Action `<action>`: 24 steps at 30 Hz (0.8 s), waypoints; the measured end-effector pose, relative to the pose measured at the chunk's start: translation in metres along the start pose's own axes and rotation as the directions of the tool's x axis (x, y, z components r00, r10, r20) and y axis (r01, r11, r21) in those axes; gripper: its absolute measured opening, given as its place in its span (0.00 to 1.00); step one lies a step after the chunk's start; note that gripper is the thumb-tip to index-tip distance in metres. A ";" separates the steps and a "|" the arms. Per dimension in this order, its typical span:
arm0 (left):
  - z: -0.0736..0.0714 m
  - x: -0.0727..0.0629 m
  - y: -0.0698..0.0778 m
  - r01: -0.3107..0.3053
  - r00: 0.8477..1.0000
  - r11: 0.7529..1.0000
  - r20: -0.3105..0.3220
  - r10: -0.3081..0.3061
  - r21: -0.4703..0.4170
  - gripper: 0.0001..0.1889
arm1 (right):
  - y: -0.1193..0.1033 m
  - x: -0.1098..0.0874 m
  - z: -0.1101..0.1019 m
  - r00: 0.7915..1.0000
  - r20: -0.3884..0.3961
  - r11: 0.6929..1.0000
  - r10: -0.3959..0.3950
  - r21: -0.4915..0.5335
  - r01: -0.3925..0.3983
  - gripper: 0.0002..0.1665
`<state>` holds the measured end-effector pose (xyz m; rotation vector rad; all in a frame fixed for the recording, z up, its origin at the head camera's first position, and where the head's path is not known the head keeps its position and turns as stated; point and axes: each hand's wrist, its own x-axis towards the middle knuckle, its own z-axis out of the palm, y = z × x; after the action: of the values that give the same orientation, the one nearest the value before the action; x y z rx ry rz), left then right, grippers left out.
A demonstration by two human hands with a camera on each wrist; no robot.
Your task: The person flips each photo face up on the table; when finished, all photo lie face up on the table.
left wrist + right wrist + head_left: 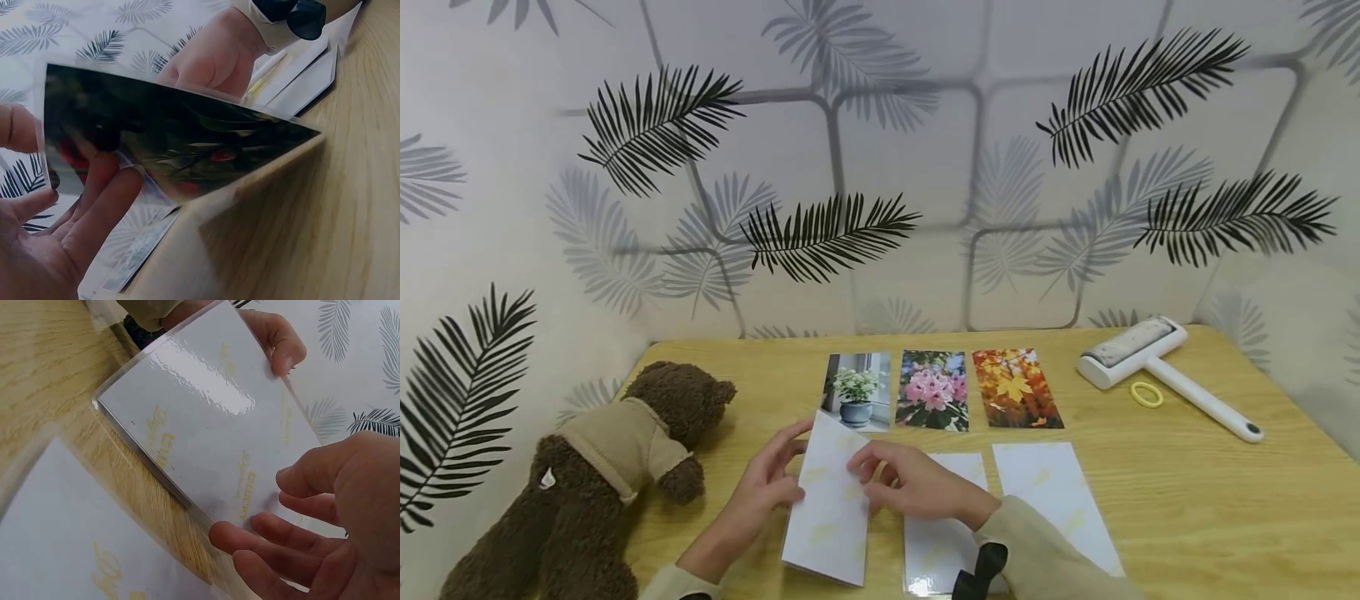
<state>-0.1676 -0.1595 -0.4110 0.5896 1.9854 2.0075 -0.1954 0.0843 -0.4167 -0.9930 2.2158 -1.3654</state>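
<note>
A glossy photo card (pixel 831 508) stands tilted over the table, its white back with faint yellow print toward me. The left wrist view catches its picture side (pixel 187 131), dark leaves with red spots. My left hand (pixel 763 492) holds the card at its left edge, thumb in front, fingers behind. At the right edge, my right hand (pixel 917 483) has loosely bent fingers against the white back, also close up in the right wrist view. Two more cards lie white side up: one (pixel 940 550) partly under my right forearm, another (pixel 1052 483) farther right.
Behind my hands lie three picture cards: a potted plant (pixel 856 387), pink flowers (pixel 932 390) and autumn leaves (pixel 1017 387). A brown teddy bear (pixel 625 450) lies at the left. On the right are a white lint roller (pixel 1172 367) and a yellow ring (pixel 1146 394).
</note>
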 end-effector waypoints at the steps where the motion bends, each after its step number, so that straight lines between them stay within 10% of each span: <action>1: 0.000 -0.001 0.001 0.002 1.000 1.000 0.016 -0.002 -0.020 0.40 | 0.000 0.000 0.001 1.000 0.008 1.000 0.006 0.017 -0.006 0.15; 17: 0.009 0.002 0.000 0.025 0.989 1.000 0.145 -0.023 -0.014 0.28 | -0.012 -0.005 -0.001 0.998 -0.026 0.992 -0.050 0.114 0.053 0.28; 24: 0.014 -0.001 -0.009 -0.018 0.987 0.998 0.158 0.009 0.058 0.30 | -0.020 -0.007 0.000 0.994 -0.089 0.998 -0.067 -0.006 0.066 0.35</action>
<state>-0.1613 -0.1474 -0.4198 0.7523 1.9575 1.8525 -0.1831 0.0834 -0.3996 -1.0342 2.2684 -1.4634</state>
